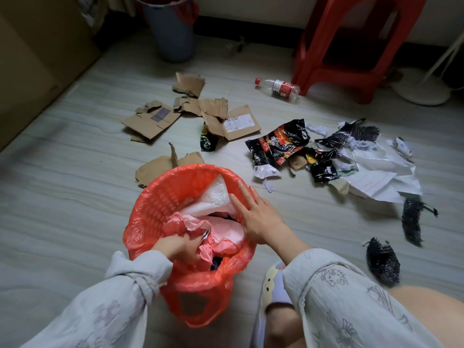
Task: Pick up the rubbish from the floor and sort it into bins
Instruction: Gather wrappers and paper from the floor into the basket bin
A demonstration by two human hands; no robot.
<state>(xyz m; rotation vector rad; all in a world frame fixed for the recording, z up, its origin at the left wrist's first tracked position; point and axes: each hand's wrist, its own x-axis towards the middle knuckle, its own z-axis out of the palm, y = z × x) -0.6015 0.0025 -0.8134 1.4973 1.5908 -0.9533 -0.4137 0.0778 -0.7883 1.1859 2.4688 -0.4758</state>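
A bin lined with a red plastic bag [155, 202] stands on the floor right in front of me, holding white and pink paper [216, 199]. My left hand [175, 247] is inside it, closed on crumpled paper at the near rim. My right hand [256, 217] lies flat with fingers spread on the bin's right rim, touching the white paper. On the floor beyond lie torn cardboard pieces [153, 121], black snack wrappers [281, 144], white paper sheets [376, 177], a clear plastic bottle [278, 87] and black mesh scraps [383, 262].
A grey bin [170, 33] with a red liner stands at the back wall. A red plastic stool [351, 46] is at the back right, a white fan base [421, 91] beside it. A brown cabinet [32, 59] runs along the left. My slippered foot [273, 287] is beside the bin.
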